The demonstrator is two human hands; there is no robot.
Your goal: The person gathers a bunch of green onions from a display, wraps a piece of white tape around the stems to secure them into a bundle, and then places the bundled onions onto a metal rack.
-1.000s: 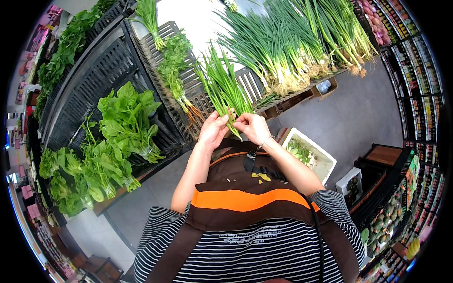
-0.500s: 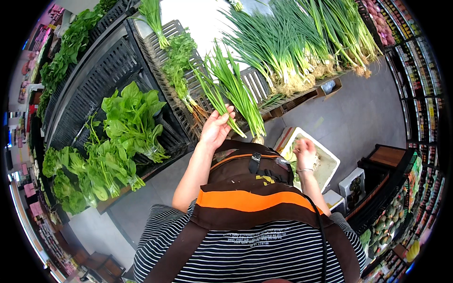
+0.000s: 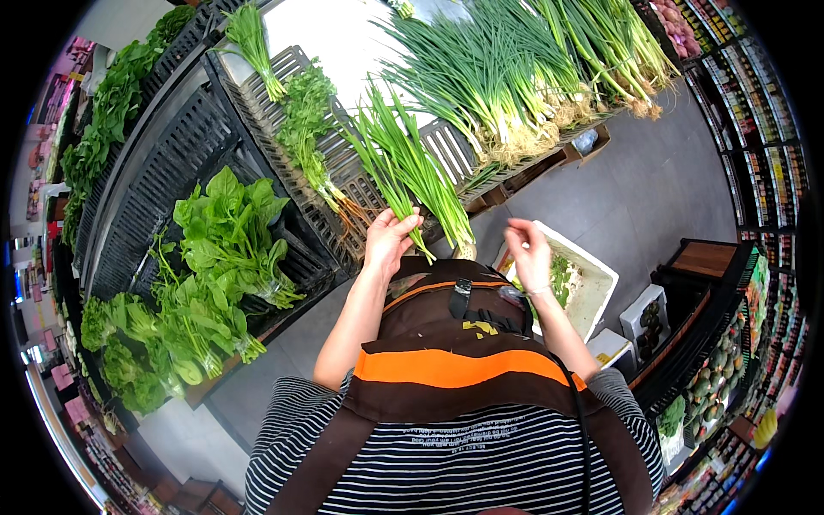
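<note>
My left hand [image 3: 392, 240] is closed around the lower stems of a small bunch of garlic chives [image 3: 384, 182] at the front of the black slatted display rack [image 3: 347, 176]. Just to its right, a thicker bunch of chives [image 3: 432, 170] lies over the rack edge, its stem ends pointing toward my apron. My right hand [image 3: 530, 257] hovers beside the left edge of a white foam box [image 3: 594, 292]. Its fingers are bent but apart, with nothing visible between them. Leafy scraps [image 3: 561, 279] lie inside the box.
Cilantro [image 3: 305, 120] lies left of the chives, and scallions [image 3: 506, 94] with roots spread along the rack's far right. Leafy greens [image 3: 227, 227] fill the lower left crate. Stocked shelves [image 3: 764, 146] and a wooden-topped stand [image 3: 702, 256] are on the right.
My right hand has come up and left, from over the foam box toward the chives. My left hand keeps hold of its small bunch. The view has shifted slightly.
</note>
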